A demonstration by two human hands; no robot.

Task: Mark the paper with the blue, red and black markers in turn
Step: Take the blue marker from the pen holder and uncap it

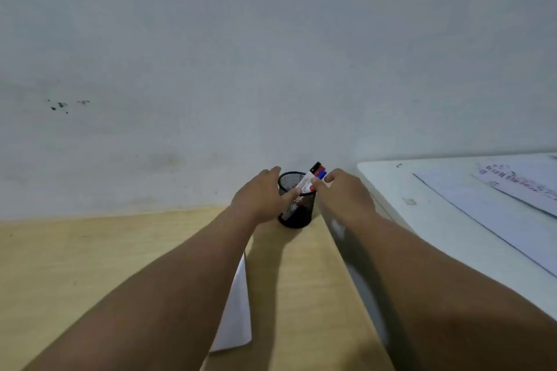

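While the left hand [262, 194] grips the black mesh cup [297, 208], the right hand [340, 190] pinches the blue-capped marker [322, 175], which leans up and rightward.

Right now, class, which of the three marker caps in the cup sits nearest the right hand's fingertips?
The blue cap, lowest of the three, beside the right hand; the red and black sit above.

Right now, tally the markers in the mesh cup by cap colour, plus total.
Black cap marker: 1
Red cap marker: 1
Blue cap marker: 1
Total: 3, all leaning in the mesh cup, right hand fingers at them.
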